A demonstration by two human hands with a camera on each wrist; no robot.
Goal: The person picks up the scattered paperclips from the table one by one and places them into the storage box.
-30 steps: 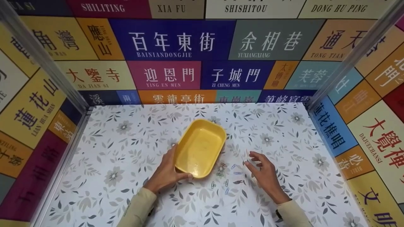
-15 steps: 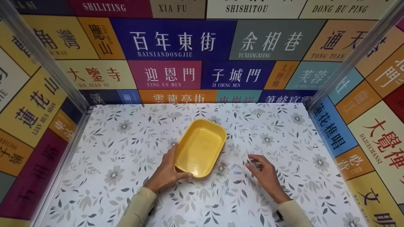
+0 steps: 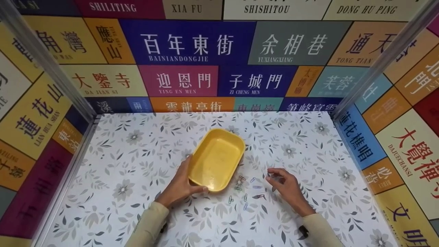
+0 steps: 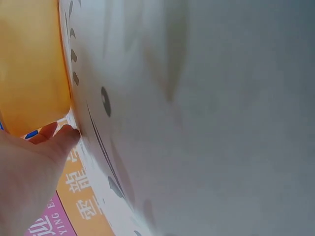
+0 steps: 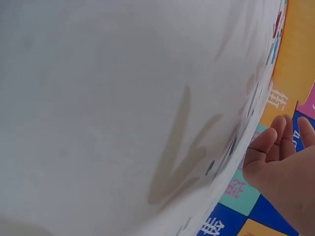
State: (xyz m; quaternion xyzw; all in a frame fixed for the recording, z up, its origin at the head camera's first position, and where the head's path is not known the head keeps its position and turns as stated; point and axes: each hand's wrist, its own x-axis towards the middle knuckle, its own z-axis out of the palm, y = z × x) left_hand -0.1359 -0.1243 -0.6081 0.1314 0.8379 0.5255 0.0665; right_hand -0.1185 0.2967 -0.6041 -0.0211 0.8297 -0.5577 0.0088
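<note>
A yellow rectangular tray (image 3: 215,161) with rounded corners stands slightly turned on the table; nothing shows inside it. My left hand (image 3: 178,185) holds its near left corner, fingers along the left side and thumb across the near end. In the left wrist view, fingertips (image 4: 66,137) lie by the tray's base. Several coloured paper clips lie scattered right of the tray, among them a red one (image 3: 242,178), a green one (image 3: 245,197) and a purple one (image 3: 256,187). Just right of them hovers my right hand (image 3: 286,187), its fingers loosely bent, with nothing visible between them.
White table cover (image 3: 144,164) with grey flowers and leaves spreads beneath everything; its print makes small items harder to pick out. Panels with coloured lettering (image 3: 185,43) stand at the back and both sides. Clear corner posts (image 3: 377,55) join them.
My right hand's fingertips have come slightly down and drawn closer together near the paper clips. The left hand and the tray stay in place; the head view shifts a little.
</note>
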